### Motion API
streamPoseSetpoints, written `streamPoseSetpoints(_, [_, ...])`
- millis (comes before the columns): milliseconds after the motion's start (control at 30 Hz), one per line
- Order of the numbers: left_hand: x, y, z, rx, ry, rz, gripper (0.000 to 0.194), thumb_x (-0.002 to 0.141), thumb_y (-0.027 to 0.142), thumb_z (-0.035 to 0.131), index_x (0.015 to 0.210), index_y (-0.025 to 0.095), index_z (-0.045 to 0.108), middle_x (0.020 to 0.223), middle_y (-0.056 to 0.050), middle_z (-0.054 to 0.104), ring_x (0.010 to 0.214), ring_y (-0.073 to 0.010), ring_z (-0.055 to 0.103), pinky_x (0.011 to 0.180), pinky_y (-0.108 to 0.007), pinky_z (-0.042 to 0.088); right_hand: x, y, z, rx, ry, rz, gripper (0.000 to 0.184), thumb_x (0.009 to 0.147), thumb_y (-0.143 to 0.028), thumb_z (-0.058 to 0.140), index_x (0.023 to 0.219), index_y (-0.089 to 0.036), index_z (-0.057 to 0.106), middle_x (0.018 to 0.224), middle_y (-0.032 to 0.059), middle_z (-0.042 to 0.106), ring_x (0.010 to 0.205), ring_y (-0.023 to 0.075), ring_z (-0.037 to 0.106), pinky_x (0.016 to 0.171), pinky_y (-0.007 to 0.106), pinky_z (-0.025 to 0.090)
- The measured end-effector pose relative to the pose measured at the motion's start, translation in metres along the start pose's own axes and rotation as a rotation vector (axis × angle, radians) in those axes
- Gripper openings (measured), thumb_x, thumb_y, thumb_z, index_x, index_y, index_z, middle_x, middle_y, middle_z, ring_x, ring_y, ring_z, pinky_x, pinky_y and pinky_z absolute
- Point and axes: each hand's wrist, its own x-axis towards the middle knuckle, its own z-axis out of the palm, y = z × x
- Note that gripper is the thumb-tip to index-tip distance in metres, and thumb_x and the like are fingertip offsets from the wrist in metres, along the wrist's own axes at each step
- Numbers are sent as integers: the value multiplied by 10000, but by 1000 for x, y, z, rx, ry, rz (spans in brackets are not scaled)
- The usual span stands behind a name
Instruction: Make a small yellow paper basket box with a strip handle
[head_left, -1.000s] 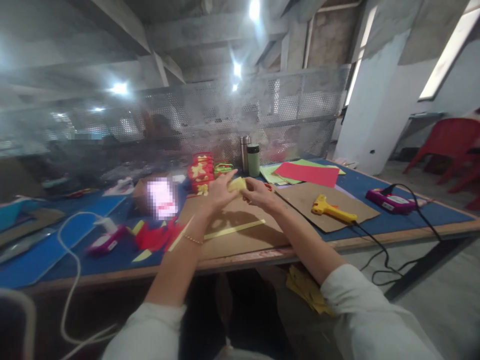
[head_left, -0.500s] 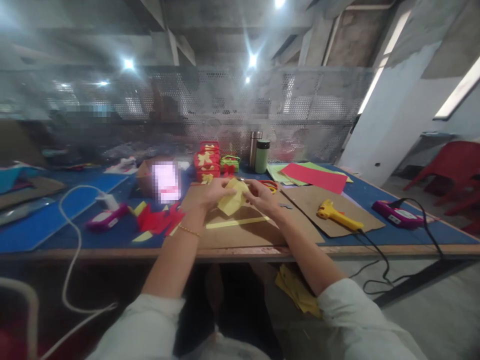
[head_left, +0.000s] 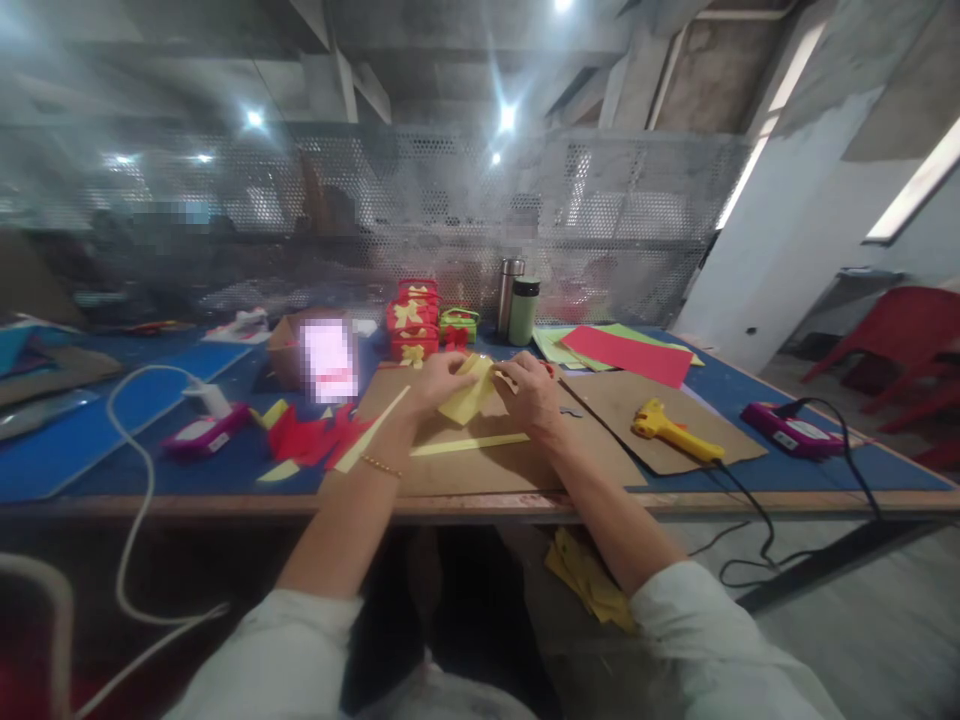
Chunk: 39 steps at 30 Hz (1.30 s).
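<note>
A piece of yellow paper (head_left: pixel 468 401), partly folded, is held between my two hands above a brown cardboard sheet (head_left: pixel 480 473). My left hand (head_left: pixel 441 384) is closed on its left side, thumb on top. On the right edge, the fingers of my right hand (head_left: pixel 531 390) pinch the paper near its upper corner. A yellow paper strip (head_left: pixel 470 445) lies flat on the cardboard just below the hands. Another pale strip (head_left: pixel 373 430) runs beside my left forearm. Red-handled scissors are mostly hidden behind my right hand.
A yellow glue gun (head_left: pixel 675 432) rests on cardboard at right, near a purple device (head_left: pixel 791 430). Red paper scraps (head_left: pixel 311 437) and another purple device (head_left: pixel 205 432) lie left. Red gift boxes (head_left: pixel 412 320), a green bottle (head_left: pixel 523 312) and red paper (head_left: pixel 628 354) stand or lie behind.
My right hand has turned and closed further over the paper's right edge. The yellow paper has tilted and shows a narrower face. My left hand has barely moved.
</note>
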Motion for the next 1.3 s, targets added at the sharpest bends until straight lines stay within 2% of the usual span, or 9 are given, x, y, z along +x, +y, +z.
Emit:
streamPoseSetpoints(333, [-2, 4, -1, 89, -61, 29, 213, 724, 330, 729, 821, 154, 658, 769, 4, 623, 707, -149, 559, 657, -266, 441, 1, -1, -2, 154, -41, 163, 84, 890, -207, 645, 876, -211, 728, 821, 27, 626, 671, 162, 550, 689, 305, 474])
streamPoseSetpoints(600, [-3, 5, -1, 135, -81, 70, 239, 751, 364, 737, 841, 150, 682, 782, -4, 651, 732, -158, 586, 640, -252, 452, 5, -2, -6, 256, -90, 282, 70, 835, -279, 683, 813, -215, 699, 774, 25, 647, 668, 165, 551, 690, 309, 493])
streamPoseSetpoints(767, [-2, 4, 0, 201, -87, 102, 203, 803, 327, 714, 900, 149, 713, 868, -32, 703, 812, -178, 628, 756, -287, 494, 7, -2, -6, 402, -131, 404, 146, 771, -356, 707, 741, -220, 662, 734, 24, 678, 657, 167, 565, 650, 299, 485])
streamPoseSetpoints(833, [-1, 4, 1, 225, -40, 148, 271, 817, 306, 722, 1039, 151, 719, 1017, -71, 725, 919, -202, 653, 851, -317, 509, 7, -2, -5, 454, -141, 456, 169, 756, -371, 707, 719, -215, 652, 723, 22, 676, 663, 169, 577, 648, 300, 480])
streamPoseSetpoints(900, [1, 5, 2, 316, 72, 209, 385, 811, 283, 756, 1171, 158, 697, 1144, -109, 703, 1037, -233, 650, 955, -358, 495, 8, -1, -5, 490, -157, 494, 185, 752, -378, 707, 707, -210, 645, 711, 19, 666, 659, 167, 580, 644, 301, 472])
streamPoseSetpoints(967, [3, 5, 3, 475, 204, 254, 435, 796, 271, 797, 1203, 165, 687, 1178, -125, 675, 1105, -266, 629, 1026, -398, 462, 7, 0, -6, 502, -171, 505, 205, 757, -389, 717, 707, -206, 639, 705, 14, 654, 655, 163, 578, 644, 301, 470])
streamPoseSetpoints(1067, [2, 6, 5, 650, 306, 278, 339, 820, 253, 793, 1131, 176, 680, 1123, -114, 670, 1078, -279, 624, 1026, -414, 441, 7, 1, -7, 494, -180, 478, 254, 776, -436, 736, 726, -208, 637, 721, 9, 646, 664, 159, 576, 656, 301, 474])
streamPoseSetpoints(1200, [-3, 6, 7, 713, 314, 267, 142, 896, 207, 702, 1028, 214, 649, 968, -65, 709, 952, -251, 645, 956, -368, 437, 5, 2, -6, 493, -163, 459, 322, 778, -521, 734, 724, -221, 629, 698, -1, 603, 656, 158, 533, 615, 294, 447])
streamPoseSetpoints(1300, [-6, 7, 10, 740, 305, 250, 63, 950, 226, 629, 1002, 228, 665, 880, -57, 725, 878, -246, 658, 892, -347, 436, 5, 2, -4, 497, -138, 448, 341, 765, -552, 729, 711, -232, 627, 674, -4, 584, 643, 160, 501, 592, 296, 421])
